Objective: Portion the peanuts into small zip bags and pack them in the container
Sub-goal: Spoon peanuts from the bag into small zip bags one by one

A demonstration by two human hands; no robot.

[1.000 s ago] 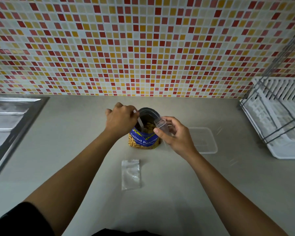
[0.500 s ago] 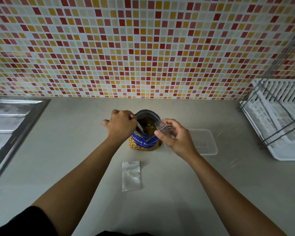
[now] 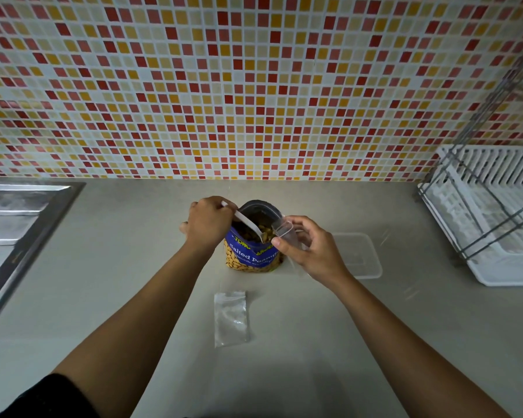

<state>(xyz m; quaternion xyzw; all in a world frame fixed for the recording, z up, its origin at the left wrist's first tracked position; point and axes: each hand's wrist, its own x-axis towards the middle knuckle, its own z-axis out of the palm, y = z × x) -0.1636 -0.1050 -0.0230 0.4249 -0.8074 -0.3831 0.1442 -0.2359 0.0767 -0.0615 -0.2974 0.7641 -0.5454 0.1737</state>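
The left hand (image 3: 209, 224) has its grip curled round the handle of a white spoon (image 3: 248, 221), which slopes down to the right so that its bowl sits in the open top of the peanut bag (image 3: 251, 257). The right hand (image 3: 311, 251) has its grip pinched on a small zip bag (image 3: 284, 232), thumb and fingers holding its mouth open just beside the spoon bowl. The peanut bag stands upright on the worktop (image 3: 133, 267) between the two hands, peanuts visible inside. A second zip bag (image 3: 230, 318) lies flat on the worktop nearer the person. The clear container (image 3: 363, 254) rests to the right of the right hand. Further right stands a white dish rack (image 3: 495, 221); a steel sink (image 3: 12, 224) occupies the left edge
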